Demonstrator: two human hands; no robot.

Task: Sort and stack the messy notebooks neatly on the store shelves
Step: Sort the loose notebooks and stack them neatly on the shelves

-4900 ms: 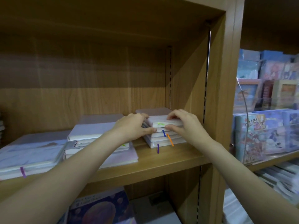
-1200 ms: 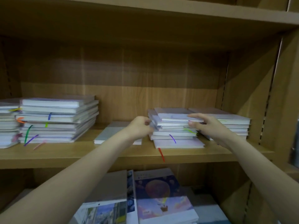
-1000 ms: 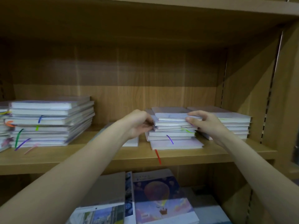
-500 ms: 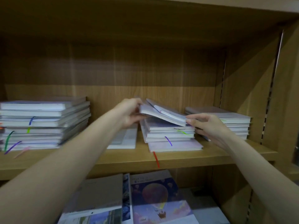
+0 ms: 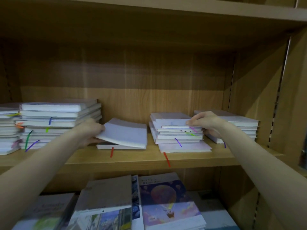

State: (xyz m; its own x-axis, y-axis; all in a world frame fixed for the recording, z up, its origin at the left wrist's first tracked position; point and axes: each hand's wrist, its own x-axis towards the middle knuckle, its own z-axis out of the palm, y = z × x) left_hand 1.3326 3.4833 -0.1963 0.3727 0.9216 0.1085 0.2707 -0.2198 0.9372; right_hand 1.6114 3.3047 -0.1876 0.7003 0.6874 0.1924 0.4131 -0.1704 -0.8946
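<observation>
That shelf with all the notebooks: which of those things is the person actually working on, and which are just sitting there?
In the job:
- left hand holding a tilted notebook over a flat notebook
- right hand on the middle stack

Just sitting there:
- tall stack on the left
- stack at the far right
- picture books on the shelf below

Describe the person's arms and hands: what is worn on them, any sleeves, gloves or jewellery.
Both forearms are bare as far as the frame shows: no sleeves, no gloves. The left hand is motion-blurred; the right hand shows no ring, and no watch or bracelet shows at either wrist.
</observation>
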